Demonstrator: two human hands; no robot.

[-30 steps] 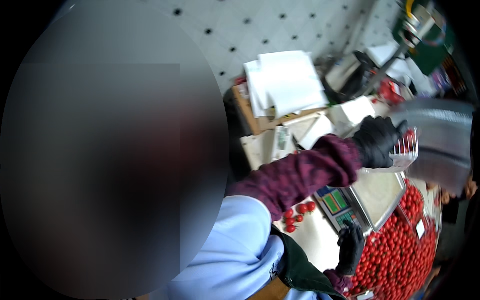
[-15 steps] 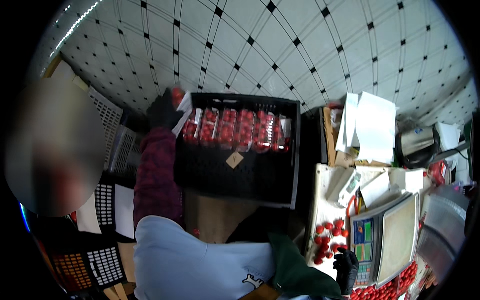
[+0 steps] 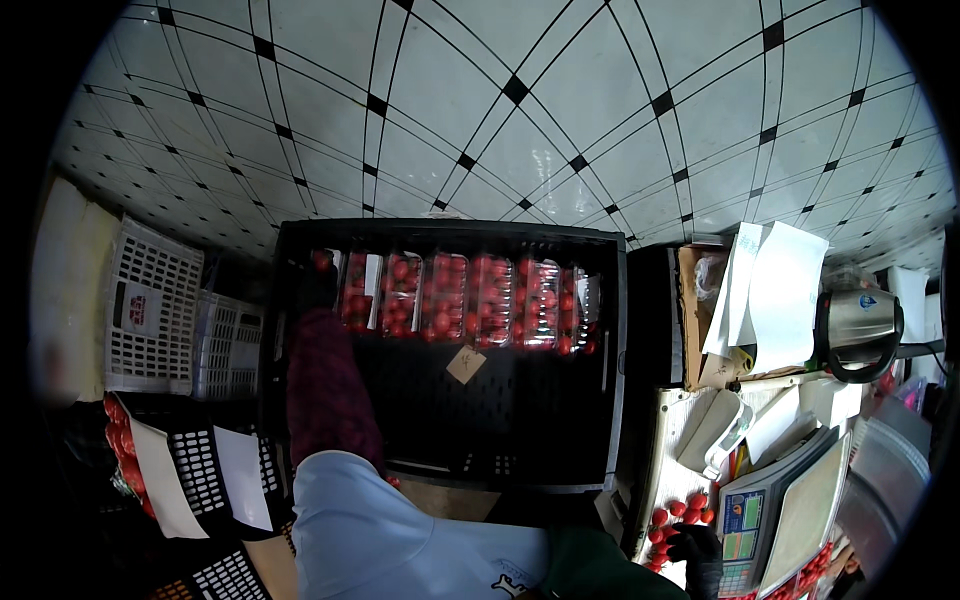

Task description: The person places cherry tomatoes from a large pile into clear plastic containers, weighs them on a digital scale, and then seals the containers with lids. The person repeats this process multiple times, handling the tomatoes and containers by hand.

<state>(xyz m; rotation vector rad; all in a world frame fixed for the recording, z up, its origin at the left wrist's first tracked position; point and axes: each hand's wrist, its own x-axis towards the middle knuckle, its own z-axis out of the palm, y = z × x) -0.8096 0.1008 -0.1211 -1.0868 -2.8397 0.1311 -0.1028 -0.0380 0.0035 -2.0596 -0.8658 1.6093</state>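
Note:
At the left end of a black plastic crate [image 3: 455, 470], my left hand [image 3: 318, 290], in a black glove, closes on a clear punnet of cherry tomatoes [image 3: 321, 260]. The dark glove hides most of that punnet. Beside it, several clear punnets [image 3: 443, 300] of cherry tomatoes stand in a row along the crate's far side. A small tan card [image 3: 466, 364] lies in front of the row. Far to the right, my black-gloved right hand [image 3: 697, 555] rests with fingers apart next to loose cherry tomatoes [image 3: 690, 508] on a white table; nothing shows in it.
A digital scale [image 3: 785, 520] stands right of the loose tomatoes, with a white handheld device [image 3: 717, 430] behind it. Papers [image 3: 785, 295] and a steel kettle [image 3: 862, 325] are at the back right. Grey crates [image 3: 150, 310] stand on the left, before a tiled wall [image 3: 560, 90].
My left hand has brought its punnet from beyond the crate's left edge down into the crate, beside the row. My right hand stays near the loose tomatoes. The whole view has shifted.

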